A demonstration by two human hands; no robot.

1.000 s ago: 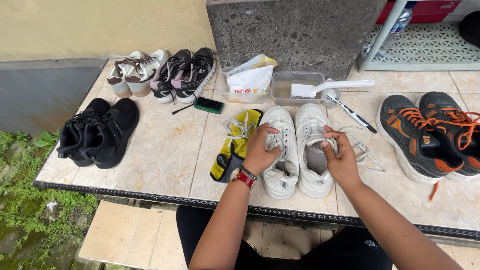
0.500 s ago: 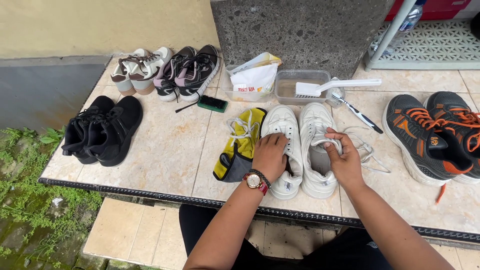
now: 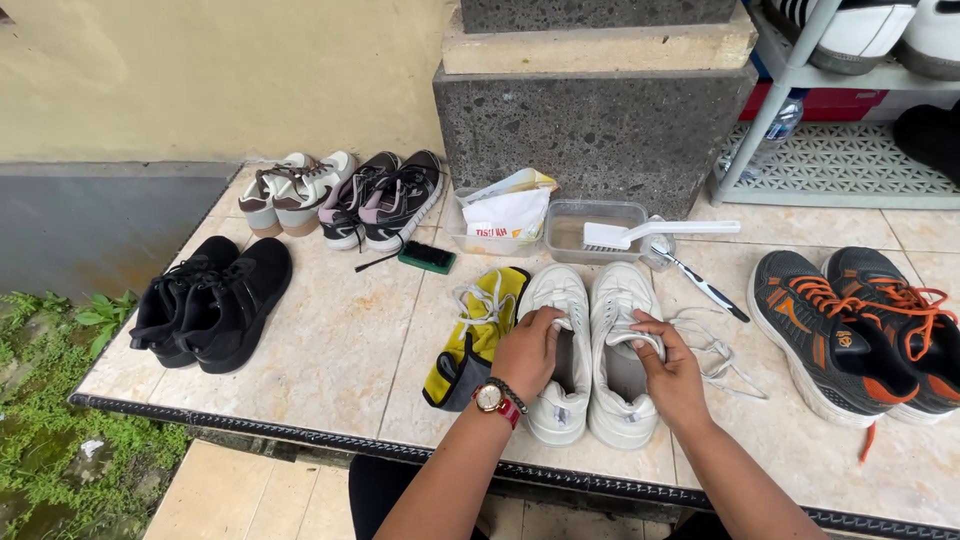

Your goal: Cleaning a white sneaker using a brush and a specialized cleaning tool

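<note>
Both hands slid nearer: left hand grips the left sneaker, right hand pinches the tongue (fingers closed).

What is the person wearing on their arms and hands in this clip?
Both hands are bare, with no gloves and no sleeves visible on the forearms. The left hand has a round gold-faced watch on a red strap, plus a dark beaded bracelet. The right hand wears nothing visible.
</note>
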